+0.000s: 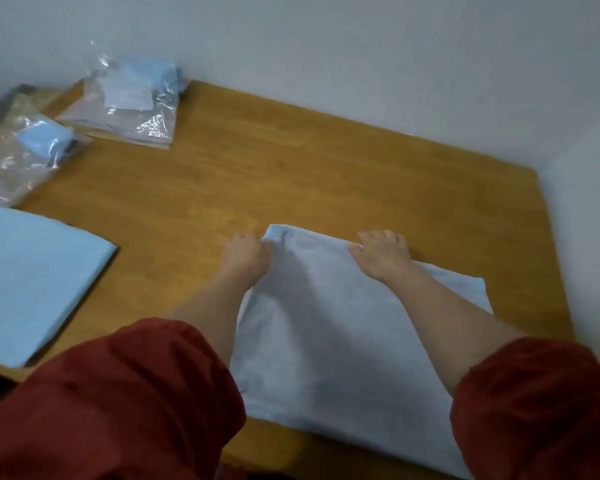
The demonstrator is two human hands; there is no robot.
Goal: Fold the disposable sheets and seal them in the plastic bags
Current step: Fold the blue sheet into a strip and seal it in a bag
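Left of the pale sheet (326, 323) spread on the wooden table (291, 168) lay a folded blue sheet (32, 282); farther back on that side lay a nearer plastic bag (25, 157) and a farther plastic bag (132, 105), each holding blue material; the left hand (246, 258) pinched the pale sheet's far left corner, fingers curled; the right hand (381, 258) rested on its far edge, fingers spread and relaxed.

both hands (246, 256) (381, 252) on blue sheet (326, 334) (wooden table (291, 168))
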